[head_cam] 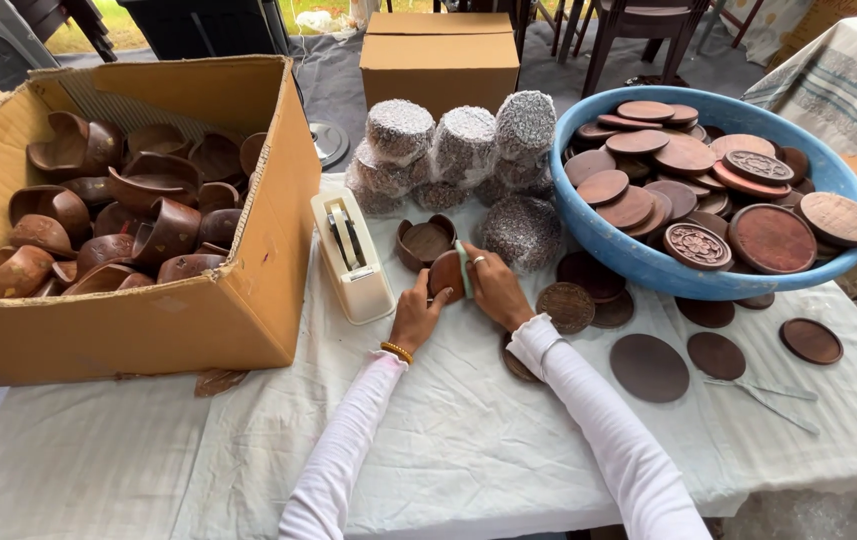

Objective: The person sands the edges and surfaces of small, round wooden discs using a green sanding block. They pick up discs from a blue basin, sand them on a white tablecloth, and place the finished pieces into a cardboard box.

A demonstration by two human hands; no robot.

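My left hand and my right hand meet over a small brown wooden piece at the middle of the white-covered table. Both hands grip it; a pale green strip runs down its right edge under my right fingers. Just behind it stands an open brown wooden bowl-like piece. A cream tape dispenser sits to the left of my hands. Both arms wear white sleeves, and a gold bangle is on my left wrist.
A large cardboard box of brown wooden cups fills the left. A blue basin of round wooden lids sits right, with loose lids on the cloth. Foam-wrapped bundles stand behind. A shut carton and chairs lie beyond.
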